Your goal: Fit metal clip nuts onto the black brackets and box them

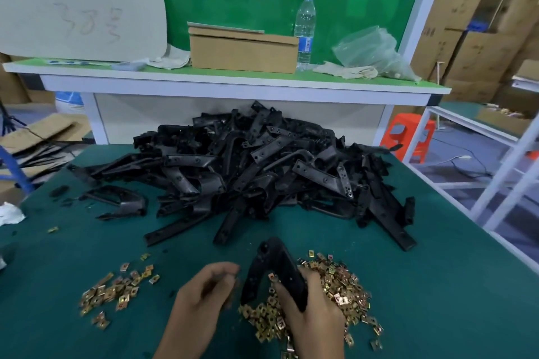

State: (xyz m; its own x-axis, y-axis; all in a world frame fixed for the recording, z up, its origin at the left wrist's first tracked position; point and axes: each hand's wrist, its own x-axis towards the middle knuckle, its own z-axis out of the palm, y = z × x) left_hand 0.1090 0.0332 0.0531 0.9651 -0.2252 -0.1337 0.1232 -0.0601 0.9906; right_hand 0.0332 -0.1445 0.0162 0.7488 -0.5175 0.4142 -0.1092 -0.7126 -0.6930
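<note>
Gripping a black bracket (287,271) in your right hand (312,320), fingers curled round one leg, you hold it over the larger heap of clip nuts (344,291) at the near right of the green table (437,285); your left hand (201,297) hovers just left of it, fingers curled, too blurred to tell whether it pinches anything. A smaller scatter of clip nuts (116,291) lies near left, the pile of black brackets (248,172) fills the far side, and a cardboard box (242,51) stands on the bench (233,87) beyond.
</note>
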